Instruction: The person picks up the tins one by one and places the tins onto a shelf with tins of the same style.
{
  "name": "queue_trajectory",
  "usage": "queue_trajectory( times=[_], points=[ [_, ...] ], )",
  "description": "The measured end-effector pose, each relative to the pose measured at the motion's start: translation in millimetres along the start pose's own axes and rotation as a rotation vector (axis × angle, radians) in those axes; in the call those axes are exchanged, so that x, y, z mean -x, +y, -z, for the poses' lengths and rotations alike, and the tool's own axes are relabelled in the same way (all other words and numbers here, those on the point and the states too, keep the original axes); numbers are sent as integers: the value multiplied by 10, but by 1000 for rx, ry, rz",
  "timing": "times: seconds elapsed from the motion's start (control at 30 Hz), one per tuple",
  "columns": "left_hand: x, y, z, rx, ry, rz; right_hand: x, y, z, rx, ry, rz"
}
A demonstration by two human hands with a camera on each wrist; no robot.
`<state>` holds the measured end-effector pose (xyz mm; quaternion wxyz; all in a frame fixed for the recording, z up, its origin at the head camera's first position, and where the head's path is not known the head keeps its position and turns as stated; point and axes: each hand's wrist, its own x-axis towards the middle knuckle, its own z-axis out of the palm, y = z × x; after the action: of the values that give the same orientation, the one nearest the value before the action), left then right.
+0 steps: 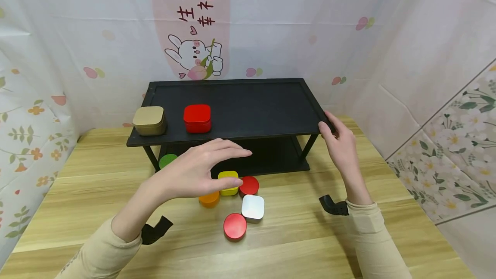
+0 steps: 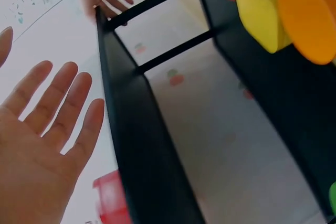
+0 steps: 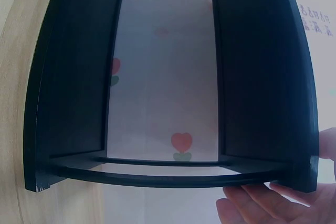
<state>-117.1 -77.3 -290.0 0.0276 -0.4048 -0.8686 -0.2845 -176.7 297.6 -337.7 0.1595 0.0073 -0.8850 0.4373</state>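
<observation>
Gold tin [image 1: 149,122] on shelf [image 1: 248,104], front left corner: jolt could drop it. Left hand [image 1: 199,168] empty, spread wide, near yellow tin [image 1: 229,192]: low sweep could knock it. Right hand [image 1: 341,143] grips shelf's right edge: a tug could cause that jolt.

Head view: from above, forward-down over table [image 1: 294,244]. Wrist views: close, turned sideways, both looking through same black shelf [image 1: 248,102].

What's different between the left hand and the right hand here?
The left hand holds nothing, while the right hand grips the black shelf at its right end. The left hand's fingers are extended, whereas the right hand's curl round the shelf's edge. Both are bare, at the ends of beige sleeves.
</observation>
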Motion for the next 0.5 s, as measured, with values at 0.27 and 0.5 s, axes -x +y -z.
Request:
queue_trajectory(
  times=[0.27, 0.5],
  points=[
    [-33, -121, -162, 31, -109, 142, -4, -14, 1, -1, 1, 2],
    [-91, -278, -284, 36, -156, 187, -11, 1, -2, 5, 2, 10]
  ],
)
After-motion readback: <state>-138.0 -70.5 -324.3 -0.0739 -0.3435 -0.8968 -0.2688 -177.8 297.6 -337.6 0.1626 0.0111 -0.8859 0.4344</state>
